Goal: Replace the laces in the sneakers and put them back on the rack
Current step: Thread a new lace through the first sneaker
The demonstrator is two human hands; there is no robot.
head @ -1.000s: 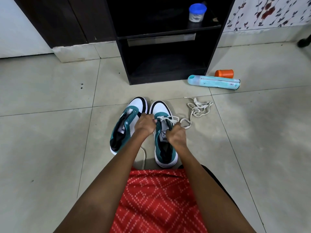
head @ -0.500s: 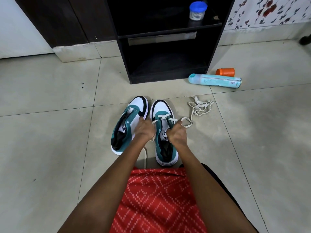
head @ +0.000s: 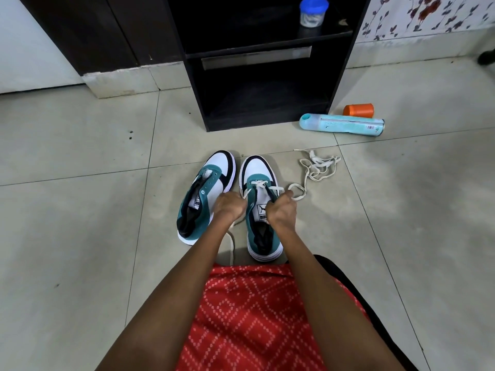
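White lace (head: pixel 267 186) crosses the front eyelets of the sneaker (head: pixel 261 167) at the centre of the frame. The other sneaker (head: pixel 214 171), with no lace, sits just beside it on the left. Both stand on the tiled floor (head: pixel 80 236) below the black rack (head: pixel 267 121).

The left hand (head: pixel 230 206) is curled round one end, which trails down toward the lap. The right hand (head: pixel 281 210) pinches the other end, whose slack runs off into a tangle (head: pixel 318 167) on the right.

Doing this step well likely means drawing both ends evenly so the crossing lies flat, matching their lengths, then feeding each tip up through the next eyelet untwisted. That tangle could snag, so it is best shaken loose first.
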